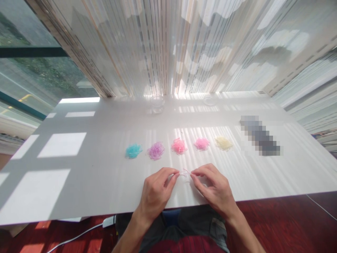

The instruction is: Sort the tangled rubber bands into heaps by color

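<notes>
Near the table's front edge, my left hand [157, 188] pinches a thin pale-pink rubber band [183, 175] between thumb and fingertips. Facing it, my right hand [215, 185] holds a similar pink rubber band [186, 171] in a pinch. The fingertips are a short gap apart; whether the two bands are linked is too fine to tell. Beyond my hands, small piles of rubber bands lie in a row: teal [133, 151], purple [156, 150], coral pink [179, 146], bright pink [201, 143] and pale yellow [223, 143].
A clear round container [157, 102] stands at the back of the white table [105, 175], with a clear lid-like disc [210, 101] to its right. A blurred dark object [260, 135] lies on the right. Sheer curtains [163, 45] hang behind the table.
</notes>
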The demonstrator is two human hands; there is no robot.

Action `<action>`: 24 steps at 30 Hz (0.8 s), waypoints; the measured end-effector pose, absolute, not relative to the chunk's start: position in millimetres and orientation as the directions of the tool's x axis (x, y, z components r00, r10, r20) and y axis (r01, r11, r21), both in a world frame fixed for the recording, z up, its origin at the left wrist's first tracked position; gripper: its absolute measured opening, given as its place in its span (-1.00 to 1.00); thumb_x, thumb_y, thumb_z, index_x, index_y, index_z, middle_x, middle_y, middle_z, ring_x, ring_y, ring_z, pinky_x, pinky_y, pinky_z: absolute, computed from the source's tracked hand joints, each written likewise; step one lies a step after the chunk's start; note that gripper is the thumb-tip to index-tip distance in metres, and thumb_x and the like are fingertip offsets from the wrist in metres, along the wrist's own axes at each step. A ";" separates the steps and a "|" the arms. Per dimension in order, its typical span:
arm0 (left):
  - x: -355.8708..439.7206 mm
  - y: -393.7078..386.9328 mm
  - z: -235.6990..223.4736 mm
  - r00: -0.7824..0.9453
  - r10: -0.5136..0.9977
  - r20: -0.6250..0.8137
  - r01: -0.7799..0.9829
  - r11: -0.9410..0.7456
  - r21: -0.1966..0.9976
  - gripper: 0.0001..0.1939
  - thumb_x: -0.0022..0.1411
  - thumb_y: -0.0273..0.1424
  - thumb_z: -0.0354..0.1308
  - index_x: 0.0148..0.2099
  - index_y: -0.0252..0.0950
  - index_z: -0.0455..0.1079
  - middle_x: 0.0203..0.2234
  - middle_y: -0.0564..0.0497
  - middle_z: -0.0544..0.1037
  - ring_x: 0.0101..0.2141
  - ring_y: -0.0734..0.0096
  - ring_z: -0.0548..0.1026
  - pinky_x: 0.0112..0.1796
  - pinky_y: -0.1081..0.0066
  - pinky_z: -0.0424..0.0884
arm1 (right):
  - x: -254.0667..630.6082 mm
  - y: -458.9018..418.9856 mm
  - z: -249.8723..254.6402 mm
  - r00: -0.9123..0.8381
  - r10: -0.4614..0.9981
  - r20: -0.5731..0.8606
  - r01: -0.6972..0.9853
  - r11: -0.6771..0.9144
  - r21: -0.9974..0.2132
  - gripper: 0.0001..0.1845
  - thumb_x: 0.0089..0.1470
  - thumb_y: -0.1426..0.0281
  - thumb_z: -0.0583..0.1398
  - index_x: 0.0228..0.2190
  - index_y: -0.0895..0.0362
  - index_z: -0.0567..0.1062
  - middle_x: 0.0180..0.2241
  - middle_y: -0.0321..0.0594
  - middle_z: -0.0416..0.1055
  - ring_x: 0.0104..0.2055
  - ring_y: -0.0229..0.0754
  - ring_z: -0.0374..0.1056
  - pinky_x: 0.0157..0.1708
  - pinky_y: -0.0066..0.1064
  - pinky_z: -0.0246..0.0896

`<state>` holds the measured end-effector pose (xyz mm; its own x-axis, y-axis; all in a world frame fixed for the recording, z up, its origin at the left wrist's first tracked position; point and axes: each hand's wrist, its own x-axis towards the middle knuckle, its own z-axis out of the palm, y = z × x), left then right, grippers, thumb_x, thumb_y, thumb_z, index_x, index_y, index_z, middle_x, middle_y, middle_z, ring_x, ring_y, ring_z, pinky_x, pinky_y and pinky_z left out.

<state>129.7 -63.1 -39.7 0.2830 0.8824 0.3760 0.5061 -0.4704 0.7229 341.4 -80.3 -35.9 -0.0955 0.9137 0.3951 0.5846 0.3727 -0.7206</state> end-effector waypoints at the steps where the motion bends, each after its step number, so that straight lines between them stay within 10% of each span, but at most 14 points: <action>1: 129.5 -63.4 -39.8 0.279 0.886 0.371 0.499 -0.464 0.732 -0.91 0.46 -0.46 0.15 -0.09 -0.24 0.49 -0.29 0.06 0.66 -0.43 0.51 0.52 -0.36 0.50 0.42 | 341.3 -80.3 -35.8 -0.095 0.915 0.392 0.587 0.369 -0.721 -0.92 0.26 0.49 0.26 -0.26 0.07 0.56 -0.36 -0.28 0.47 -0.33 -0.24 0.44 -0.31 -0.44 0.38; 13: 125.8 -32.4 -6.8 0.244 0.879 0.409 0.492 -0.476 0.729 -0.91 0.39 -0.49 0.23 -0.13 -0.23 0.56 -0.30 0.08 0.68 -0.49 0.58 0.44 -0.40 0.54 0.39 | 341.6 -79.7 -37.1 -0.079 0.922 0.378 0.577 0.351 -0.737 -0.91 0.28 0.48 0.25 -0.24 0.05 0.55 -0.36 -0.27 0.46 -0.32 -0.23 0.44 -0.33 -0.42 0.37; 24: 145.5 36.9 17.6 0.244 0.957 0.157 0.774 -0.289 0.564 -0.89 0.31 -0.33 0.28 -0.21 -0.08 0.66 -0.57 0.19 0.58 -0.62 0.50 0.35 -0.49 0.47 0.30 | 347.4 -76.9 -35.8 -0.096 0.917 0.387 0.498 0.381 -0.779 -0.86 0.27 0.55 0.22 -0.22 0.08 0.54 -0.38 -0.24 0.46 -0.34 -0.20 0.44 -0.36 -0.39 0.41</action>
<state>145.5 36.9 17.6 0.2436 0.9571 0.1572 0.7736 -0.2895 0.5637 347.4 -76.9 -35.8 -0.0960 0.9170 0.3871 0.4976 0.3810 -0.7792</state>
